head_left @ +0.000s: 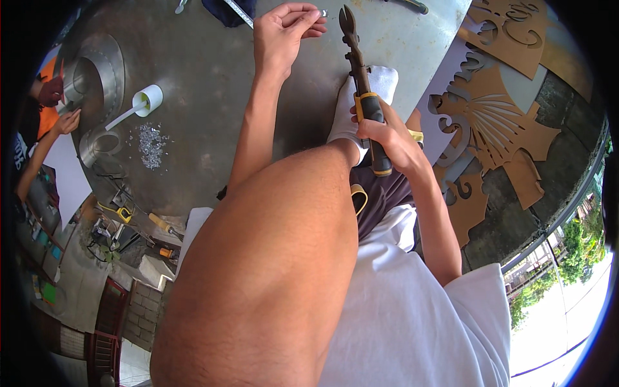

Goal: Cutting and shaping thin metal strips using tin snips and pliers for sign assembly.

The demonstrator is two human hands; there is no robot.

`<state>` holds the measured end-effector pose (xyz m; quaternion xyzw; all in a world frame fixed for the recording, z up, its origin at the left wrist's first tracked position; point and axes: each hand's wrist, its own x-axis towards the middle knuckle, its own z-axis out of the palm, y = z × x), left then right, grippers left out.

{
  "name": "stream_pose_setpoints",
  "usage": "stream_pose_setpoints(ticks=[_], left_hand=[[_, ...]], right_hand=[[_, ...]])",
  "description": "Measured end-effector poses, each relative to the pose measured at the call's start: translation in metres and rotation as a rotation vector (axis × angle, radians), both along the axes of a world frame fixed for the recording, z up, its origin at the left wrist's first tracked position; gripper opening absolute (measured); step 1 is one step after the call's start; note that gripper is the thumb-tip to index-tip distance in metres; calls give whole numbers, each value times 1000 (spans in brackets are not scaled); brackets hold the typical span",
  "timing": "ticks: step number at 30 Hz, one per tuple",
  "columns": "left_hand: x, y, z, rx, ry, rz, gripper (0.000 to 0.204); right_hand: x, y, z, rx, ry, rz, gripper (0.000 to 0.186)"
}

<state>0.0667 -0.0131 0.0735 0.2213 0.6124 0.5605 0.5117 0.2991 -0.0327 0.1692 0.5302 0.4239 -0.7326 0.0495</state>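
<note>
My left hand (288, 31) is raised over the grey metal sheet (206, 84), its thumb and fingers pinching a small shiny metal piece (324, 13). My right hand (391, 137) wraps round the black and yellow handles of a pair of tin snips (362, 79). Their dark blades point away from me, a short gap to the right of the pinched piece. Behind the snips, my foot in a white sock (385, 79) rests on the sheet. My raised bare knee (271, 238) fills the middle of the view.
On the sheet's left lie a heap of small clear or silvery bits (153, 147) and a white cup with a long handle (149, 98). Curved metal pieces (106, 68) lie beyond. Brown cut-out patterns (493, 119) spread at right. Another person's hand (68, 121) shows at far left.
</note>
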Motion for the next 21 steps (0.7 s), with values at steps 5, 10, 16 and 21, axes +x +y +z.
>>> stream_pose_setpoints(ticks=[5,10,16,21], left_hand=[[3,-2,5,13,-39,-44,9],[6,1,10,29,-108,-23,9],[16,0,21,-83,-142,71,7],[28,-4,24,-76,-194,165,3]], right_hand=[[-1,4,9,186,-60,121,61],[-5,12,25,278,-166,248,66],[-2,3,14,475,-198,285,76],[-3,-3,9,544,-205,276,78]])
